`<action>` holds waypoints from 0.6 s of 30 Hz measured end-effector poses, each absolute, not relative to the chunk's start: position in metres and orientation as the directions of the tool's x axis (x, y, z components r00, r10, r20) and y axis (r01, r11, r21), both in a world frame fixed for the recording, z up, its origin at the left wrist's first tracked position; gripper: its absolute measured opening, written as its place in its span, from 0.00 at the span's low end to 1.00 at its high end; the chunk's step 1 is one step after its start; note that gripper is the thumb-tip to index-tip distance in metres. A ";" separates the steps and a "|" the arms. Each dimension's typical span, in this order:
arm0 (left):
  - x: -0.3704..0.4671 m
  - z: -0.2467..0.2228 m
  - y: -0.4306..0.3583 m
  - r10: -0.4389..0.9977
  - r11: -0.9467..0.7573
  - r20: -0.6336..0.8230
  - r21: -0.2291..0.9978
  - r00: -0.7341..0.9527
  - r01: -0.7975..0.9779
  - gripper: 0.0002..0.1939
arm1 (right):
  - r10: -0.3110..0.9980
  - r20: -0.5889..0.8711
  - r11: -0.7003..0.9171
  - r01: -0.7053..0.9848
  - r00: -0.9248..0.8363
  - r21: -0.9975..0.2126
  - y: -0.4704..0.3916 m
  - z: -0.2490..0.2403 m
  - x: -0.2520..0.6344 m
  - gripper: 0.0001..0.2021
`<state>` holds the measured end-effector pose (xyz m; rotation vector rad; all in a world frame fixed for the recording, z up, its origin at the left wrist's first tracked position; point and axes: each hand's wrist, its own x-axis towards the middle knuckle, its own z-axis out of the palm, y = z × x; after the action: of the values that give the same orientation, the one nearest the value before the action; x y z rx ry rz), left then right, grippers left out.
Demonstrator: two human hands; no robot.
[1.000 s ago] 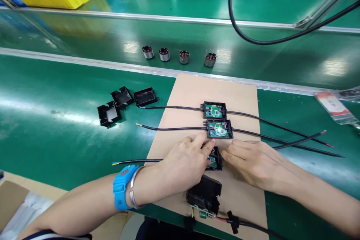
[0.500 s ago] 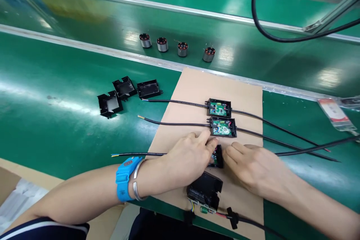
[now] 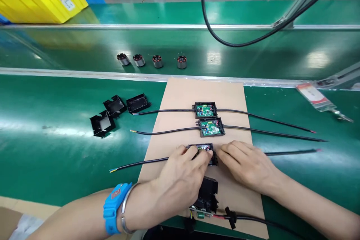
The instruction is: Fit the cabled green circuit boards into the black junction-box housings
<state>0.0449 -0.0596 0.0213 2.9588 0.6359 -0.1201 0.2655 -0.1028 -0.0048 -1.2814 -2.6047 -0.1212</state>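
My left hand (image 3: 187, 172) reaches over a black plastic case (image 3: 215, 160) with a green circuit board inside; its fingers are closed on the case, covering much of the board. At the case's right side, my right hand (image 3: 247, 163) has its fingers curled together around the black cable (image 3: 292, 153), which comes out beyond the hand; the fingertips' exact grip is hidden. Another cable (image 3: 140, 163) runs left from this case. Just beyond lie two similar open cases with boards, a nearer one (image 3: 211, 127) and a farther one (image 3: 206, 110), cables on both sides.
Beneath the work lies a cardboard sheet (image 3: 233, 93). Close to my body, a black cover (image 3: 209, 193) leans by a loose board (image 3: 200, 215). Three black covers (image 3: 114, 106) sit left. Several motor stators (image 3: 157, 61) stand behind, a yellow bin (image 3: 42, 0) farther back. A cable (image 3: 225, 41) hangs overhead.
The view has tilted up and shifted right. My left fingers have moved over the case's board, and more of its rim shows. My right hand stays at the case's right side.
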 end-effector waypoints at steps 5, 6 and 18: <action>0.056 0.018 -0.062 0.399 -0.910 -0.110 0.074 0.910 0.408 0.21 | 0.715 0.256 0.685 0.725 -0.651 -0.069 -0.099 -0.009 0.264 0.14; 0.057 0.018 -0.062 0.395 -0.912 -0.112 0.073 0.912 0.404 0.20 | 0.715 0.251 0.688 0.720 -0.652 -0.089 -0.098 -0.011 0.264 0.14; 0.006 0.040 -0.008 0.610 -0.583 -0.142 0.587 0.780 0.563 0.21 | 0.821 0.285 0.564 0.779 -0.494 -0.273 -0.100 0.015 0.251 0.09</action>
<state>0.0062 -0.0084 0.0396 2.3404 0.8688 0.0990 0.2512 -0.1001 0.0151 -1.3004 -2.4193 0.1507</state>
